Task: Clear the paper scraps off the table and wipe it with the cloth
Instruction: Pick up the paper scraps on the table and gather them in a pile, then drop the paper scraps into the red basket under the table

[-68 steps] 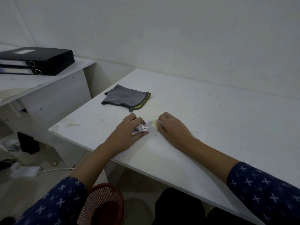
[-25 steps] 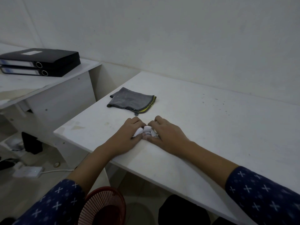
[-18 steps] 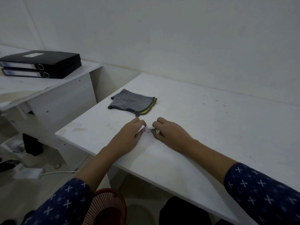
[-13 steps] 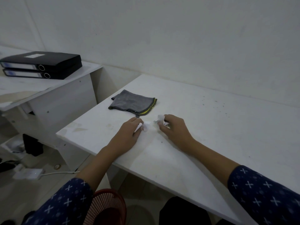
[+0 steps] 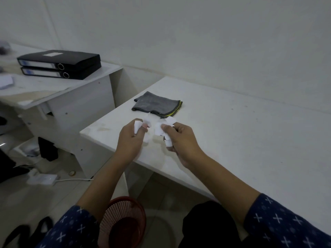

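Both hands are lifted a little above the white table (image 5: 250,140), near its left front part. My left hand (image 5: 129,140) grips white paper scraps (image 5: 147,121) between thumb and fingers. My right hand (image 5: 182,140) holds another bunch of white paper scraps (image 5: 162,128), some sticking out below its fingers. A folded grey cloth (image 5: 157,104) with a yellow-trimmed edge lies flat on the table just beyond the hands, touched by neither hand.
A red mesh basket (image 5: 123,221) stands on the floor under the table's front edge, below my left forearm. Two black binders (image 5: 59,64) lie stacked on a lower white desk (image 5: 53,90) at left. A white power adapter (image 5: 43,179) and cable lie on the floor.
The hands gathered the scraps together on the table, closed on them and have lifted off the surface, each carrying a bunch. The cloth has not moved.
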